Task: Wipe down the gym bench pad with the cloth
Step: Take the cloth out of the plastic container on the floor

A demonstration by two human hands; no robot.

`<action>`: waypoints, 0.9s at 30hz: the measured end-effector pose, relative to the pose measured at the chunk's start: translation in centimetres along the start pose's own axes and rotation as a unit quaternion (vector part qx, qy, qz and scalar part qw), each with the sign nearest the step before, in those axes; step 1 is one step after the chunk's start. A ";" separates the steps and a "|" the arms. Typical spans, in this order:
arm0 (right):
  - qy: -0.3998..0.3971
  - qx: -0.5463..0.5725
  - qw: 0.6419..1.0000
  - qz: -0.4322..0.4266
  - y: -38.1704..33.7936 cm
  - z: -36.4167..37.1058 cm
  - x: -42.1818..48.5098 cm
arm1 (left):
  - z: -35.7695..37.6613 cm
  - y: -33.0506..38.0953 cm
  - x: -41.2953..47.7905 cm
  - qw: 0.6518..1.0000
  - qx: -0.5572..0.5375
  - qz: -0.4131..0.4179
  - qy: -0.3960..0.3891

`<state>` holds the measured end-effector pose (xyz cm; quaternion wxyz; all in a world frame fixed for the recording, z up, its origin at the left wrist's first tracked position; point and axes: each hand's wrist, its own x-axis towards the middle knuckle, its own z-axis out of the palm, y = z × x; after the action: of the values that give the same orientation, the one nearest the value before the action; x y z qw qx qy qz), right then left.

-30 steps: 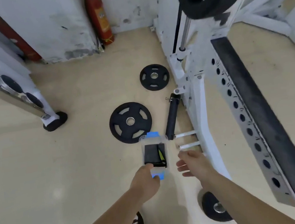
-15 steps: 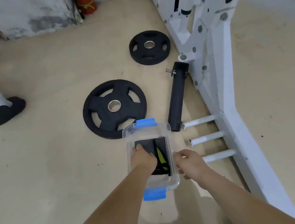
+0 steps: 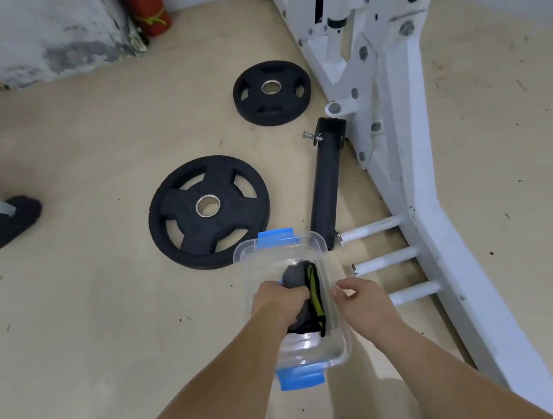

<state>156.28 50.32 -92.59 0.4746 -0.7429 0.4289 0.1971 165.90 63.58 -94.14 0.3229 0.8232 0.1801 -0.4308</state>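
A clear plastic box (image 3: 321, 249) with blue clips stands open on the floor in front of me. Inside it lies a dark grey cloth (image 3: 291, 276) beside a black and yellow item (image 3: 315, 292). My left hand (image 3: 279, 303) is inside the box, closed around the grey cloth, which bunches up above my fingers. My right hand (image 3: 361, 298) is at the box's right rim, fingers curled and touching it. The bench pad is out of view.
Two black weight plates lie on the floor, a large one (image 3: 208, 212) just beyond the box and a small one (image 3: 272, 92) further off. A black tube (image 3: 329, 182) lies beside the white rack frame (image 3: 415, 166), whose three pegs (image 3: 386, 259) stick out toward the box.
My view dropped from the bench and rack to the box on the floor. My left hand went into the box and closed on the cloth, lifting it slightly. My right hand reached the box rim.
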 end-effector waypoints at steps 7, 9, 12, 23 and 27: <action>-0.018 0.243 0.968 0.063 -7.5 -8.9 -12.9 | -6.9 6.9 -17.4 0.994 -0.035 0.101 0.008; -0.058 0.285 0.954 0.067 -10.0 -13.0 -19.0 | -8.3 9.9 -25.9 0.988 -0.091 0.113 -0.046; -0.071 0.333 0.940 0.031 -13.9 -20.0 -28.1 | -10.5 14.3 -39.2 0.978 -0.124 0.136 -0.102; -0.056 0.487 0.871 -0.017 -18.4 -45.4 -62.5 | -15.9 24.2 -79.5 0.912 -0.139 0.154 -0.353; -0.027 0.553 0.832 0.022 -16.3 -50.5 -70.0 | -13.6 25.9 -85.7 0.891 -0.108 0.156 -0.414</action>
<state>125.12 40.63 -11.08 0.8132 -0.3407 0.4699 -0.0430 140.55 52.47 -7.96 0.5178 0.5482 -0.0547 -0.6545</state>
